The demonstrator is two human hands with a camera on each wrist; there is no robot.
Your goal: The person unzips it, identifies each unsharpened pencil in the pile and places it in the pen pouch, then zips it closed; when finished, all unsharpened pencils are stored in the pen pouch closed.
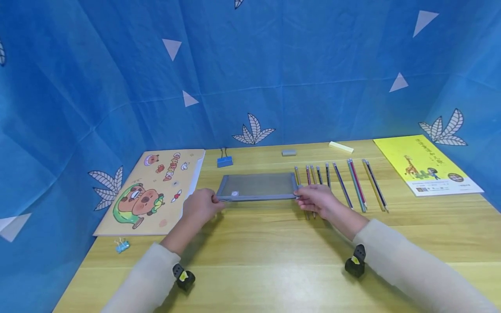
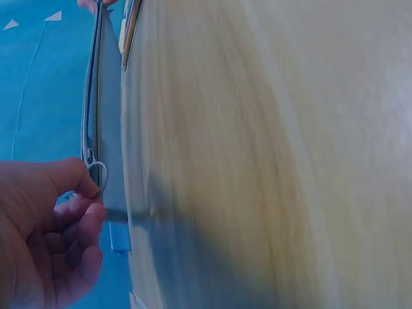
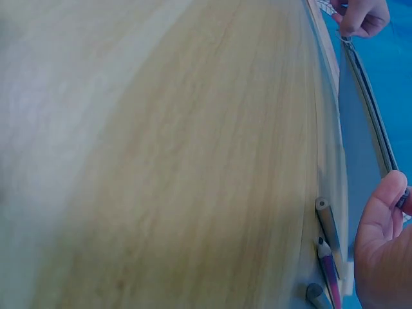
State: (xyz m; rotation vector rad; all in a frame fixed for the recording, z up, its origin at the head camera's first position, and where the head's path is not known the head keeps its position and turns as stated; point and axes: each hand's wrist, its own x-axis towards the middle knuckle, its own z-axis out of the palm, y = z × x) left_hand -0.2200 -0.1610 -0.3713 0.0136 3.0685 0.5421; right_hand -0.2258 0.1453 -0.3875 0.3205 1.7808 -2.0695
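A flat grey zippered pouch (image 1: 260, 186) with a see-through panel is held between both hands above the wooden table. At its left end, my left hand (image 1: 201, 205) pinches the corner. The left wrist view shows thumb and finger at a ring-shaped zipper pull (image 2: 99, 177). My right hand (image 1: 318, 201) grips the opposite end, thumb on the zipper edge, as the right wrist view shows. Whether the zipper is fully closed I cannot tell. Several pencils (image 1: 343, 187) lie in a row beside and beneath the right hand, some partly hidden by it.
A capybara folder (image 1: 176, 174) lies at the left, with a light-blue binder clip (image 1: 122, 246) near it. Behind the pouch are a blue binder clip (image 1: 225, 161), a grey eraser (image 1: 288, 153) and a pale-yellow stick (image 1: 341, 147). A yellow booklet (image 1: 415, 152) lies far right.
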